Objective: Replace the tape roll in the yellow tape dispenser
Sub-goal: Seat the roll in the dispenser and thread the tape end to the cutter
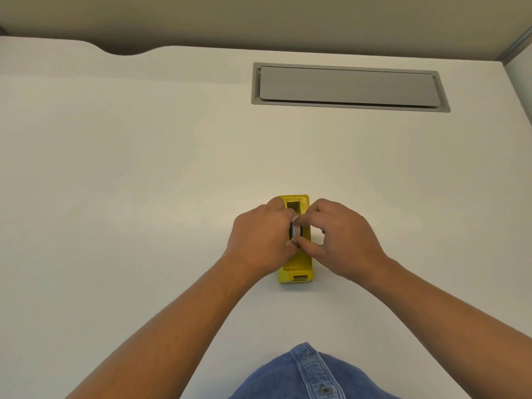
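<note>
The yellow tape dispenser (298, 269) stands on the white desk, its long axis pointing away from me. A tape roll (295, 232) sits in its top slot; only a dark core and pale edges show between my fingers. My left hand (260, 237) covers the dispenser's left side, fingertips pinching the roll. From the right, my right hand (339, 240) has its thumb and forefinger on the same roll. Whether the roll is seated or lifted cannot be told.
A grey cable hatch (348, 87) is set into the white desk (144, 168) at the back right. The desk's far edge has a curved notch (125, 51) at the back left. My blue denim shirt (308, 375) shows at the bottom.
</note>
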`<state>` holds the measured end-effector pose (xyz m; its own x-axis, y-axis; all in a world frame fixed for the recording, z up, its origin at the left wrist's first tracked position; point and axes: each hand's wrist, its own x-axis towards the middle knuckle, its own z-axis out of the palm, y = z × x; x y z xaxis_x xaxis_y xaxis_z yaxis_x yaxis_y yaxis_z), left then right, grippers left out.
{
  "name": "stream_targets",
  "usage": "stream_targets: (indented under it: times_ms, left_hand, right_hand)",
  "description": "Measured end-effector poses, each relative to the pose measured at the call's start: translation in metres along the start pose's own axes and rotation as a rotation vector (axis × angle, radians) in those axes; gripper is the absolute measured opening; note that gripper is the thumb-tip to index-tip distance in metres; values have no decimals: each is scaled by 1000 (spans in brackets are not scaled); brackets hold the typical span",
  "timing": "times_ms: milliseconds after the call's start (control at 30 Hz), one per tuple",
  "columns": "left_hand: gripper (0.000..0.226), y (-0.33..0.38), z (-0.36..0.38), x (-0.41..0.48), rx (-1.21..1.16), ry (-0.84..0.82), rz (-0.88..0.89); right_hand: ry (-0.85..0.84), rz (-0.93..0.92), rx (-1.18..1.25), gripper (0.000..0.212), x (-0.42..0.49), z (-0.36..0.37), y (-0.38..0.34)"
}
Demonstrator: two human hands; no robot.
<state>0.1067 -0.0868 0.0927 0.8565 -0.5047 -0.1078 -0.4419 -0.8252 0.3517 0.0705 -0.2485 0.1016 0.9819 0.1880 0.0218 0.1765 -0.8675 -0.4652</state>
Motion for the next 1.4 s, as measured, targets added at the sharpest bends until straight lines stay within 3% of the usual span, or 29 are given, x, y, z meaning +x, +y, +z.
stream_targets:
  times_ms: [500,767,1033,1100,1200,1300,1400]
  left_hand:
    - [33,3,0,1,106,16,58]
    - [29,1,1,2,79,56,61]
    - [44,-11,0,2,-111,-8,58]
    - [47,-17,-3,0,-150,18,92]
    - [29,-23,-13,-4,-149,114,173]
    - [11,-26,-20,-3,-55,188,316]
    - [11,-27,-24,3,30,200,431]
  right_hand:
    - [-72,236,-106,22,10,-1,-17]
    - [-60,118,-72,12,3,-3,-14]
    - [-124,86,-113,29,3,-2,-7]
    - [-125,89,-117,31,3,0,-6]
    - [-103,104,-85,32,2,2,-3]
    - [-90,119,-58,36,2,5,-1]
    - [-87,134,-47,35,3,6,0]
